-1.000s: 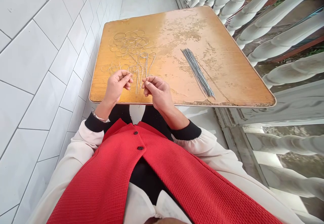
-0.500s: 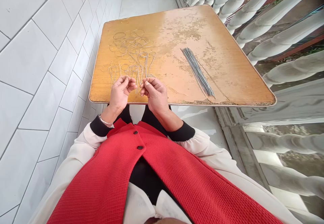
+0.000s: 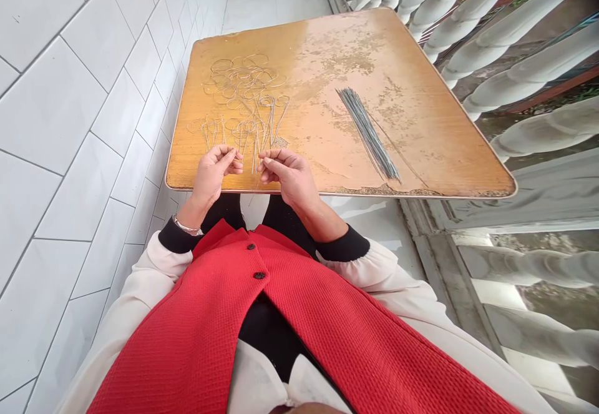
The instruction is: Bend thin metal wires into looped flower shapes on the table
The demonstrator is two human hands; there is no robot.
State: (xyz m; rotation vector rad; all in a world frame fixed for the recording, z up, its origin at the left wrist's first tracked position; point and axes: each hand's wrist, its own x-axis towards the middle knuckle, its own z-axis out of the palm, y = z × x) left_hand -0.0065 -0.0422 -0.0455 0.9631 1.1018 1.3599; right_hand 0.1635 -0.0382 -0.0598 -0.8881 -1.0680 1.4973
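- Our right hand [image 3: 290, 180] pinches a thin wire [image 3: 257, 180] between thumb and fingertips, just above the table edge; its lower end pokes past the edge toward our lap.
- Our left hand [image 3: 211, 175] curls just beside it; whether it holds the wire too, we cannot tell.
- The wire is so fine that a loose pinch could drop it, and its end could prick us.
- Bent wire loops [image 3: 246, 83] lie just beyond our hands, with a bundle of straight wires [image 3: 368, 133] to the right, on a worn wooden tabletop [image 3: 435, 145].
- A tiled wall [image 3: 60, 95] runs along our left, white balusters [image 3: 515, 27] along our right.
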